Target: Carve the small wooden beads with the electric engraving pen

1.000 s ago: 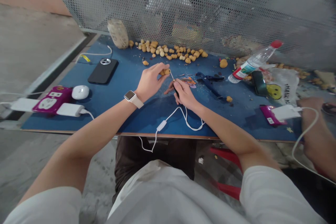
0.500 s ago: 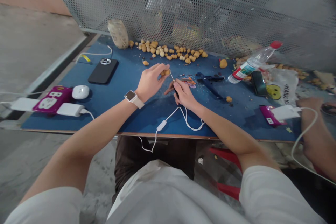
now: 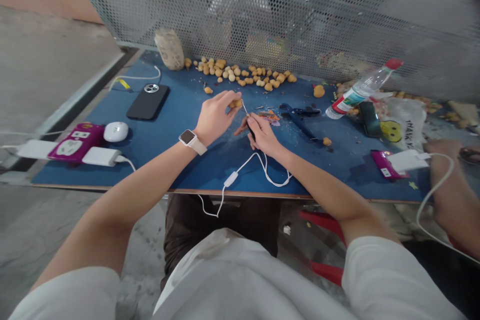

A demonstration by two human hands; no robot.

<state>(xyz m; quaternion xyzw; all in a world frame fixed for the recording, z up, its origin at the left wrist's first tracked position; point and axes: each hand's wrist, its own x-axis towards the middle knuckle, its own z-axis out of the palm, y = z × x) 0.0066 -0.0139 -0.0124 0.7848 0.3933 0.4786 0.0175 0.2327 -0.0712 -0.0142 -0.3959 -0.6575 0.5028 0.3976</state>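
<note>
Blue counter [image 3: 180, 160] over a concrete floor [image 3: 37, 60], with a big perforated metal screen [image 3: 300, 10] along the back. A row of little tan balls [image 3: 243, 75] is strewn in front of the screen. Black phone [image 3: 147, 101] sits off to the left, and a plastic bottle [image 3: 362, 89] lies to the right. Mid-counter, the left hand [image 3: 214, 116] has its grip pinched on one tan, roundish ball [image 3: 236, 103]. The right hand [image 3: 262, 132] has its grip clamped on a thin pick [image 3: 246, 110] with a dark handle, tip right at that ball. Versus half a second ago, basically nothing has moved.
</note>
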